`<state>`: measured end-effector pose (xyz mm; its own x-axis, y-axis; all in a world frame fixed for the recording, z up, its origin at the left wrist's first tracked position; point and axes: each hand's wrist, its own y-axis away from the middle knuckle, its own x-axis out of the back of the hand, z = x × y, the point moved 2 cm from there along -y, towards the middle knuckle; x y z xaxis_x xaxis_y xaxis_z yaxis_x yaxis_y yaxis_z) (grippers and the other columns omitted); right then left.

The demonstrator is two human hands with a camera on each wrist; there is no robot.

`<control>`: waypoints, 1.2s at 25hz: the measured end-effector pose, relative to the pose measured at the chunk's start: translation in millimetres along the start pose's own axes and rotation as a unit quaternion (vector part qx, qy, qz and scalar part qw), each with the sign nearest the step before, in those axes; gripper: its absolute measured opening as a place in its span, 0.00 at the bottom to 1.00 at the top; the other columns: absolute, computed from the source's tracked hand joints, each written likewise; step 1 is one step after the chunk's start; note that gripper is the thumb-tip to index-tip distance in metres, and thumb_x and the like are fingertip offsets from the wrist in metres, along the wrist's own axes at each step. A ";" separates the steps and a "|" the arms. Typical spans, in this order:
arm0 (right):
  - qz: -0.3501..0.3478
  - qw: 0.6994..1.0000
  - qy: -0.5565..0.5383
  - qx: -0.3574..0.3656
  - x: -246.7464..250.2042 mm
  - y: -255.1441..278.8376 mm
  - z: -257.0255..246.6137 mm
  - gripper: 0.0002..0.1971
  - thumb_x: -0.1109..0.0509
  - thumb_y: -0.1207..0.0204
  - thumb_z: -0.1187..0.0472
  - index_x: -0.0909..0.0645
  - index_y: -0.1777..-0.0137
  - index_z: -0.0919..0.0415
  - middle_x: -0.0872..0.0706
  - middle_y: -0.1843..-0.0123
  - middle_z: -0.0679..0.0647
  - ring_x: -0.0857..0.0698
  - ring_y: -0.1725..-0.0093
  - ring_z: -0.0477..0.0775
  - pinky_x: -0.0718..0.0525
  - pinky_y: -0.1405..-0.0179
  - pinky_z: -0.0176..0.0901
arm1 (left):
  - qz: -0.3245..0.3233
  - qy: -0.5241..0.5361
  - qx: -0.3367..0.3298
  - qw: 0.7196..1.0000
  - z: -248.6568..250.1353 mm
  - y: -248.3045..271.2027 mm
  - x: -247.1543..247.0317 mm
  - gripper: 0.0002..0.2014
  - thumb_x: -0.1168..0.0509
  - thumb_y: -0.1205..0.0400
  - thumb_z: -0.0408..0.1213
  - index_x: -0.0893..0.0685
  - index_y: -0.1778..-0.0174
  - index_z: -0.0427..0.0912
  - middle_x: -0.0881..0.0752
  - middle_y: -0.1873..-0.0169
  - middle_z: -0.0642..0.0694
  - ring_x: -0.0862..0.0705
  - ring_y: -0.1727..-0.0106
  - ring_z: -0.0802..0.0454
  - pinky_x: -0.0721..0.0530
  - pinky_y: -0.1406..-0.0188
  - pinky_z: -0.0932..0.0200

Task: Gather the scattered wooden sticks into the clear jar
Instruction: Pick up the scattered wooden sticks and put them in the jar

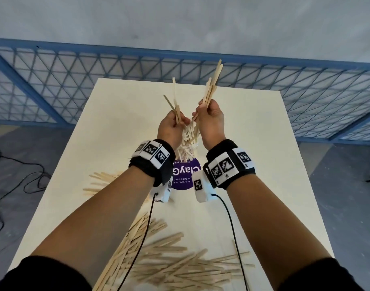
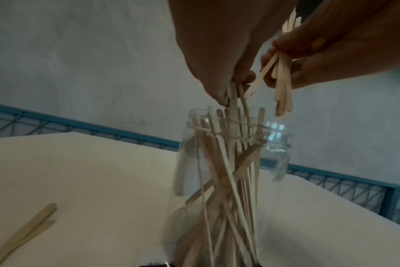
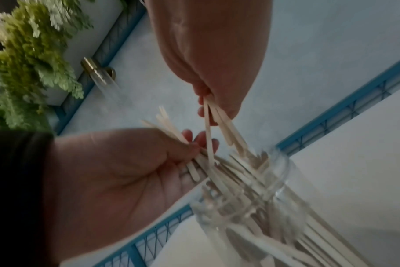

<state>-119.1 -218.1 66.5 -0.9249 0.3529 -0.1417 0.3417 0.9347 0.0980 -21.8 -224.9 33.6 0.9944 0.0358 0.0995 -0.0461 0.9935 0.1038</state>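
Note:
The clear jar (image 1: 187, 149) with a purple label stands mid-table, partly hidden between my wrists, and several wooden sticks (image 2: 228, 171) stand inside it. My left hand (image 1: 179, 120) grips a small bunch of sticks (image 1: 175, 101) just above the jar's mouth (image 2: 240, 124). My right hand (image 1: 198, 114) grips a larger bunch (image 1: 211, 87), its lower ends (image 3: 228, 133) pointing down at the jar (image 3: 263, 198). Both bunches fan upward and outward. In the wrist views, one stick from the right hand's bunch crosses toward the left hand's fingers (image 3: 201, 140).
Many loose sticks (image 1: 169, 263) lie scattered at the near edge of the cream table (image 1: 253, 143), and a smaller pile (image 1: 100, 181) lies at its left. A blue mesh fence (image 1: 74, 80) runs behind the table. Cables (image 1: 12, 175) trail on the floor at left.

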 end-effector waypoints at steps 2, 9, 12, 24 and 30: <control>0.005 1.000 0.013 -0.004 -4.8 -4.1 9.7 0.15 0.45 0.19 0.73 0.29 0.63 0.54 0.27 0.68 0.51 0.26 0.69 0.48 0.23 0.68 0.34 | -0.004 0.000 -0.021 1.000 -2.4 -0.5 0.3 0.18 0.47 0.17 0.22 0.27 0.65 0.51 0.19 0.67 0.52 0.19 0.61 0.59 0.22 0.60 0.75; 0.003 0.983 0.182 -0.006 -6.9 -4.0 35.5 0.05 0.37 0.24 0.72 0.20 0.57 0.65 0.16 0.63 0.55 0.20 0.64 0.51 0.19 0.63 0.36 | 0.015 0.032 -0.019 0.999 -7.9 -7.9 0.0 0.11 0.46 0.16 0.25 0.22 0.42 0.37 0.17 0.63 0.53 0.17 0.57 0.55 0.19 0.51 0.66; -0.012 0.965 0.261 -0.017 -6.7 -0.3 48.4 0.07 0.34 0.24 0.67 0.19 0.57 0.72 0.18 0.64 0.61 0.23 0.66 0.55 0.23 0.68 0.42 | 0.041 0.019 -0.023 0.999 -7.9 -8.7 -2.6 0.11 0.47 0.16 0.25 0.21 0.44 0.34 0.18 0.61 0.50 0.19 0.61 0.59 0.21 0.58 0.76; -0.048 0.914 0.374 0.150 10.6 4.7 36.6 0.08 0.37 0.26 0.73 0.17 0.52 0.72 0.15 0.49 0.66 0.21 0.54 0.55 0.27 0.56 0.33 | -0.039 -0.121 -0.079 0.989 -13.4 0.6 4.0 0.09 0.38 0.19 0.27 0.15 0.47 0.38 0.11 0.57 0.45 0.18 0.59 0.55 0.22 0.55 0.77; -0.112 0.853 0.476 0.183 20.0 4.6 41.0 0.18 0.40 0.21 0.66 0.25 0.33 0.68 0.22 0.31 0.62 0.28 0.28 0.61 0.28 0.28 0.53 | -0.056 -0.229 -0.206 0.950 -10.9 7.0 16.2 0.13 0.40 0.17 0.32 0.16 0.41 0.34 0.11 0.49 0.37 0.13 0.51 0.47 0.23 0.52 0.75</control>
<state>-129.1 -205.0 23.7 -0.6307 0.1320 0.7647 0.0065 0.9863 -0.1649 -5.0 -216.1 25.1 0.8407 -0.0295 0.5408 0.1927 0.9495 -0.2478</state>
